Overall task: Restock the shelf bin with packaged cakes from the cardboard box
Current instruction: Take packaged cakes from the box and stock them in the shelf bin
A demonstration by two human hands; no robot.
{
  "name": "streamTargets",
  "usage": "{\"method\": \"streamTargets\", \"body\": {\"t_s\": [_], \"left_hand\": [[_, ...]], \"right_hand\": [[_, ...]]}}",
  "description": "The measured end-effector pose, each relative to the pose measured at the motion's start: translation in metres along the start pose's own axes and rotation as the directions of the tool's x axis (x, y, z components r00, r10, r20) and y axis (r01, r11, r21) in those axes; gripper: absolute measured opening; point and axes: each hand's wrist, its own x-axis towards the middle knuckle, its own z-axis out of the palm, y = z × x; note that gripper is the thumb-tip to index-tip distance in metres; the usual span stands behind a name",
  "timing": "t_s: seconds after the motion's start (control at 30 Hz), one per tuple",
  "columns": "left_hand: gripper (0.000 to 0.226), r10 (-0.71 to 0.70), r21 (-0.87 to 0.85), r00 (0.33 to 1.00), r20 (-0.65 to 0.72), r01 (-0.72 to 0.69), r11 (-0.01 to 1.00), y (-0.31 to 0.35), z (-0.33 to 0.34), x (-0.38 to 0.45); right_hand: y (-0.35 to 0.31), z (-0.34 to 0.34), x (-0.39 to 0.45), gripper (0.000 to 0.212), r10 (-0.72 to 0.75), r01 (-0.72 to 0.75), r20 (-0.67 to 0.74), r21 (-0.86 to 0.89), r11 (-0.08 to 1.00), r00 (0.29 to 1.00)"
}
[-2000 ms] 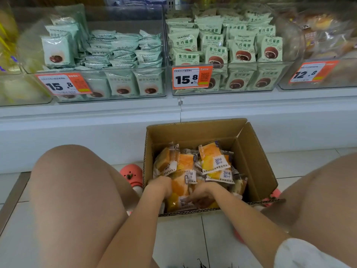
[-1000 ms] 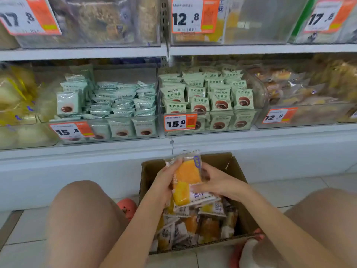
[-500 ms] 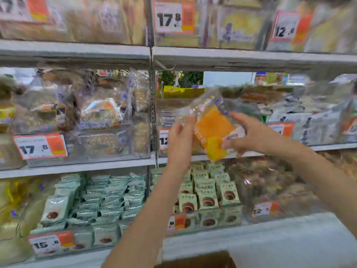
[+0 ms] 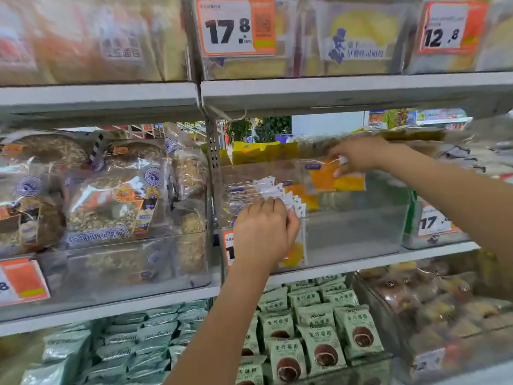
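Your right hand (image 4: pixel 358 157) pinches a packaged cake (image 4: pixel 334 177) by its upper edge, holding it above the clear shelf bin (image 4: pixel 361 232). Your left hand (image 4: pixel 263 234), fingers curled, grips the row of cakes (image 4: pixel 280 194) standing at the bin's left end, by its front wall. Right of that row the bin shows bare room as far as its right wall. The cardboard box is out of view
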Motion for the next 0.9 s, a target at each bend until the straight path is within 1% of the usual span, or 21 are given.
{"method": "streamTargets", "body": {"t_s": [0.07,0.17,0.23,0.3,0.37,0.43,0.5,0.57,0.6,0.63,0.77,0.83,0.9], "left_hand": [[0.040,0.002,0.013,1.000,-0.018,-0.002,1.000,0.001,0.001,0.001],[0.040,0.010,0.015,0.999,-0.040,-0.009,1.000,0.001,0.003,0.000],[0.040,0.008,0.013,0.999,-0.033,-0.008,1.000,0.000,0.004,0.000],[0.041,0.012,0.020,0.999,-0.029,-0.012,1.000,0.001,0.006,0.000],[0.042,0.011,0.026,1.000,-0.030,-0.010,1.000,0.001,0.006,0.000],[0.043,0.013,0.029,0.999,-0.040,-0.012,1.000,0.001,0.007,0.000],[0.043,0.010,0.026,1.000,-0.024,-0.010,1.000,0.000,0.007,0.000],[0.043,0.012,0.036,1.000,-0.022,-0.011,0.999,0.000,0.007,0.000],[0.043,0.013,0.040,1.000,-0.023,-0.012,0.999,0.000,0.007,0.000],[0.043,0.015,0.043,1.000,-0.026,-0.014,0.999,0.000,0.007,0.000],[0.045,0.020,0.041,0.999,-0.042,-0.018,0.999,0.000,0.008,-0.001],[0.045,0.021,0.044,0.999,-0.046,-0.019,0.999,0.000,0.008,0.000],[0.043,0.019,0.048,0.999,-0.038,-0.017,0.999,0.000,0.008,0.000]], "right_hand": [[0.000,0.014,0.020,0.061,-0.024,0.018,0.106,0.056,0.998,0.994],[-0.003,0.040,0.049,0.060,-0.083,0.064,0.165,0.116,0.991,0.983],[-0.006,0.056,0.066,0.057,-0.113,0.088,0.147,0.163,0.983,0.983],[-0.008,0.070,0.080,0.049,-0.121,0.096,0.083,0.256,0.962,0.989],[-0.011,0.081,0.090,0.043,-0.096,0.078,0.034,0.345,0.935,0.995],[-0.016,0.088,0.096,0.047,-0.038,0.018,0.040,0.413,0.910,0.999],[-0.022,0.090,0.096,0.046,0.026,-0.058,0.091,0.366,0.929,0.995],[-0.024,0.090,0.097,0.042,0.049,-0.079,0.122,0.253,0.964,0.991],[-0.024,0.090,0.098,0.042,0.060,-0.088,0.126,0.233,0.968,0.990],[-0.024,0.090,0.099,0.048,0.081,-0.109,0.125,0.241,0.964,0.989],[-0.026,0.096,0.101,0.086,0.194,-0.215,0.095,0.323,0.922,0.976],[-0.028,0.099,0.102,0.098,0.224,-0.245,0.099,0.399,0.884,0.969],[-0.030,0.101,0.102,0.106,0.229,-0.248,0.101,0.515,0.821,0.968]]}}
